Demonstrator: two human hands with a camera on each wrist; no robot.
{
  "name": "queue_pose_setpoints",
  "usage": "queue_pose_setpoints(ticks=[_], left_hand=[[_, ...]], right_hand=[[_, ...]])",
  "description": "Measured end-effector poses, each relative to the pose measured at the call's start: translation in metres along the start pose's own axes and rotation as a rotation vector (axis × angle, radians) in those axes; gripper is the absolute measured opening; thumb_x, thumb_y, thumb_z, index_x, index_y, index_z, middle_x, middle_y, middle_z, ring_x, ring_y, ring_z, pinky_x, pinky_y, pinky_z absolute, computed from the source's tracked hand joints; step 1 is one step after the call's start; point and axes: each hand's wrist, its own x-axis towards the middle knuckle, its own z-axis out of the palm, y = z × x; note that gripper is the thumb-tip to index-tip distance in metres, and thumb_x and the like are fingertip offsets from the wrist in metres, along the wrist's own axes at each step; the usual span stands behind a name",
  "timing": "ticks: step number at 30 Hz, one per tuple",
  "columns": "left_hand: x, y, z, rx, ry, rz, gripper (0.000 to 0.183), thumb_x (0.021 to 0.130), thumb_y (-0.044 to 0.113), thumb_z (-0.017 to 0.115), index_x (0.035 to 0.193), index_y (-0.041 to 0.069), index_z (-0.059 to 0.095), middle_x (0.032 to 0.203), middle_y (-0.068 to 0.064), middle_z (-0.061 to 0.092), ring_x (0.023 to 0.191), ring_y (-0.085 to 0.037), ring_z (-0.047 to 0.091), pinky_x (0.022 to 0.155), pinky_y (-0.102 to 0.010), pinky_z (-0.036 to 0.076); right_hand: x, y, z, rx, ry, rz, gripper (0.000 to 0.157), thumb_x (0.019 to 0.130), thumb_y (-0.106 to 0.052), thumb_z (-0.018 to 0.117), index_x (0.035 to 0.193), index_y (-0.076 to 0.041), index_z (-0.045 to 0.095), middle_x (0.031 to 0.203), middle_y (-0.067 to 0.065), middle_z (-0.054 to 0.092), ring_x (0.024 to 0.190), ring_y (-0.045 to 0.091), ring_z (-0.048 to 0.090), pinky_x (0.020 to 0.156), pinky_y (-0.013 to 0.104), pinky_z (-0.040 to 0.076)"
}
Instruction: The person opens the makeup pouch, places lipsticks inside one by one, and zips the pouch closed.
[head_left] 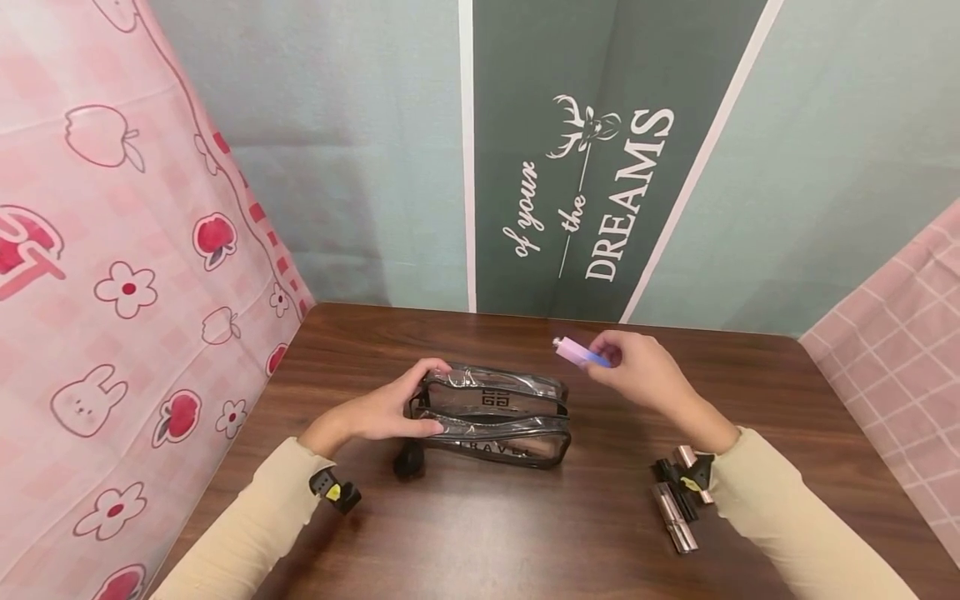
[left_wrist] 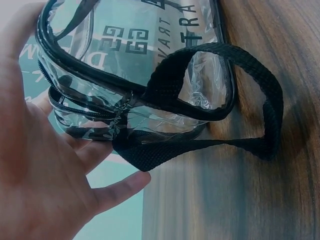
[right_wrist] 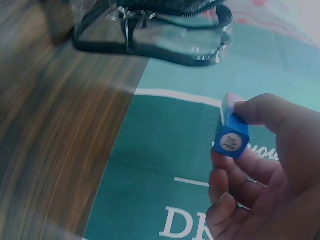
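Note:
A clear travel pouch (head_left: pixel 498 429) with black piping and black lettering stands on the table, its zipped top parted. My left hand (head_left: pixel 382 408) grips the pouch's left end, thumb at the near top edge and fingers at the far one. From that end a black woven loop handle (left_wrist: pixel 272 110) sticks out in the left wrist view. My right hand (head_left: pixel 641 367) pinches a square pink-to-blue lipstick tube (head_left: pixel 573 350) between thumb and fingers, up to the right of the pouch. In the right wrist view, the tube's blue base (right_wrist: pixel 231 142) shows a round label.
Several lipstick tubes (head_left: pixel 673 517), black and rose-gold, lie on the wooden table (head_left: pixel 480 533) under my right wrist, which hides part of them. A green printed cloth (head_left: pixel 375 167) hangs behind the table, with pink cloths (head_left: pixel 172 333) at the sides.

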Motion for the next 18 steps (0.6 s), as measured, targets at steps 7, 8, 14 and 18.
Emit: queue_pose_setpoints(ticks=[7, 8, 14, 18], left_hand=[[0.0, -0.001, 0.0, 0.013, -0.003, -0.005, 0.076, 0.091, 0.03, 0.078, 0.149, 0.02, 0.03, 0.152, -0.006, 0.036, 0.143, -0.025, 0.033, 0.115, -0.053, 0.029], [0.0, -0.001, 0.001, 0.013, -0.004, -0.007, 0.076, 0.091, 0.03, 0.078, 0.149, 0.021, 0.03, 0.152, -0.006, 0.036, 0.144, -0.025, 0.033, 0.115, -0.053, 0.028], [0.0, 0.0, 0.0, 0.011, -0.001, -0.018, 0.076, 0.091, 0.03, 0.078, 0.149, 0.021, 0.03, 0.153, -0.006, 0.035, 0.144, -0.025, 0.032, 0.115, -0.054, 0.028], [0.0, -0.001, 0.001, 0.01, -0.001, -0.013, 0.076, 0.091, 0.03, 0.077, 0.149, 0.02, 0.029, 0.152, -0.007, 0.035, 0.144, -0.026, 0.032, 0.114, -0.054, 0.029]], right_hand=[[0.001, -0.018, 0.012, 0.048, 0.017, -0.141, 0.015, 0.083, -0.019, 0.082, 0.092, -0.013, 0.073, 0.079, -0.003, 0.064, 0.075, 0.017, 0.054, 0.067, 0.035, 0.044], [0.001, -0.021, 0.013, 0.044, 0.022, -0.157, 0.015, 0.083, -0.02, 0.083, 0.091, -0.014, 0.073, 0.079, -0.004, 0.063, 0.076, 0.017, 0.054, 0.068, 0.035, 0.044], [0.0, -0.036, 0.023, 0.026, 0.043, -0.219, 0.019, 0.081, -0.024, 0.085, 0.091, -0.015, 0.072, 0.085, -0.005, 0.063, 0.084, 0.017, 0.053, 0.074, 0.037, 0.045], [0.0, -0.045, 0.032, 0.027, 0.032, -0.277, 0.019, 0.08, -0.025, 0.086, 0.092, -0.016, 0.073, 0.095, -0.004, 0.064, 0.093, 0.017, 0.053, 0.079, 0.038, 0.046]])
